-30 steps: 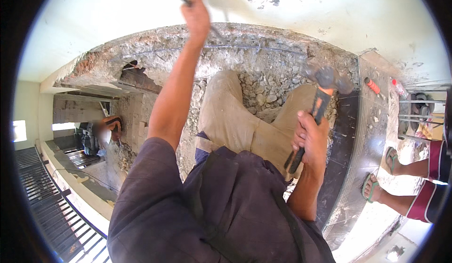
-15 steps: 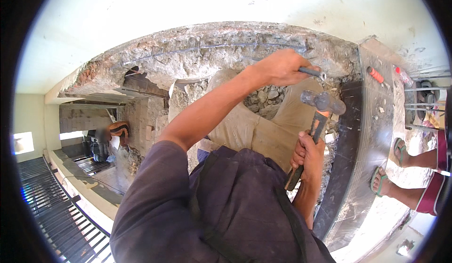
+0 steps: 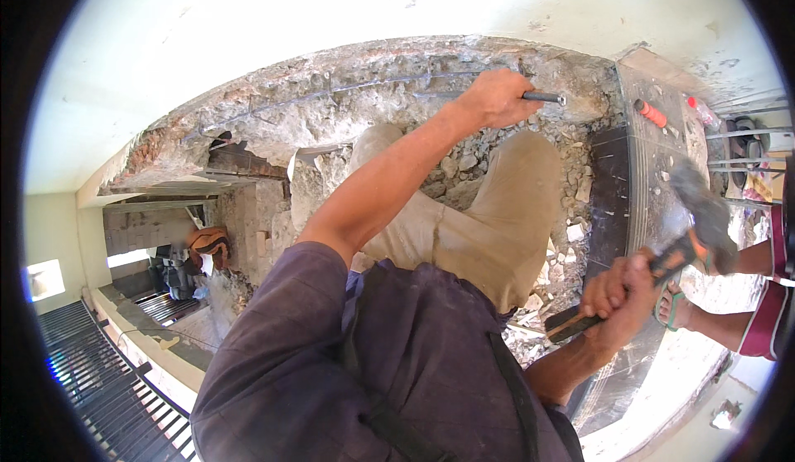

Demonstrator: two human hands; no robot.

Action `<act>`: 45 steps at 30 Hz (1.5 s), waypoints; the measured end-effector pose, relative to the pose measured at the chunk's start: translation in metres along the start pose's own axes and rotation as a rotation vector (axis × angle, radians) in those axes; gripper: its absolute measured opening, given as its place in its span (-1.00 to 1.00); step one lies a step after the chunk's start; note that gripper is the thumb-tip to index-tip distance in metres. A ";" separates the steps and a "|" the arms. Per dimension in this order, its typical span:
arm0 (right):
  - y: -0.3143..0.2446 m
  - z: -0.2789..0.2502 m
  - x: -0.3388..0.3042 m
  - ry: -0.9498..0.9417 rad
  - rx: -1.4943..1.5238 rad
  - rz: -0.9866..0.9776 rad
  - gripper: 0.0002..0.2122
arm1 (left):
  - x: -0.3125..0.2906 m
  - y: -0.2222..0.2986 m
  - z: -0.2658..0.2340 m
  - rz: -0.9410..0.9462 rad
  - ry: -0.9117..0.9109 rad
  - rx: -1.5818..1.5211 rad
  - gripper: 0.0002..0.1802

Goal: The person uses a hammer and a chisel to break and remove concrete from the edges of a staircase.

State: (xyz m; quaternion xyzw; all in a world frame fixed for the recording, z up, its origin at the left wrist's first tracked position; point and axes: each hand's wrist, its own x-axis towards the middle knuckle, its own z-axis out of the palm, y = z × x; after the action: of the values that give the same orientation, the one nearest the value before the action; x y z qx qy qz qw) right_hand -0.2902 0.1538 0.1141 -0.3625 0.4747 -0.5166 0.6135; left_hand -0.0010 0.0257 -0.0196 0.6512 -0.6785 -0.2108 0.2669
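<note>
My left hand [image 3: 498,99] is closed around a dark metal chisel [image 3: 545,98], held nearly level against the rough broken masonry [image 3: 348,102] at the base of the wall. The chisel's struck end sticks out to the right of my fist, and a thin length shows on its left. Out to the right, my right hand [image 3: 614,298] grips a hammer [image 3: 672,257] by its black and orange handle. The hammer's head is blurred and well apart from the chisel.
Rubble [image 3: 465,164] lies around my legs. A dark stone step [image 3: 609,185] runs along my right, with an orange-red handled tool [image 3: 651,113] on it. A person's sandalled feet [image 3: 675,306] stand close beyond the hammer. Another person [image 3: 170,276] is at far left, near black railings [image 3: 108,371].
My right hand has swung the hammer away to the right and down from near the chisel. My left hand has shifted slightly up, still holding the chisel.
</note>
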 end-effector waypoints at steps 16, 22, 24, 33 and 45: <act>0.043 0.016 0.013 0.020 -0.050 0.211 -0.86 | 0.001 0.008 0.032 0.018 0.479 -0.145 -0.62; 0.017 -0.017 0.017 0.043 0.151 0.071 -0.89 | 0.015 0.023 0.033 -0.077 0.476 -0.055 -0.50; 0.009 -0.017 0.015 0.027 0.120 0.034 -0.86 | 0.012 0.013 0.034 -0.062 0.457 -0.038 -0.51; 0.043 0.011 0.041 0.015 0.224 -0.129 -0.75 | 0.014 0.015 0.028 -0.079 0.550 -0.079 -0.38; -0.027 0.000 0.046 -0.199 0.155 -0.162 -0.62 | 0.023 0.013 0.007 -0.180 0.419 -0.075 -0.45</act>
State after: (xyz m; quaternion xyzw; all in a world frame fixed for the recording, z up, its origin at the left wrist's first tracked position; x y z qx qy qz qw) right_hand -0.2976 0.1034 0.1294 -0.4007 0.3394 -0.5608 0.6401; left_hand -0.0156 0.0032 -0.0151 0.7282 -0.5393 -0.1191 0.4059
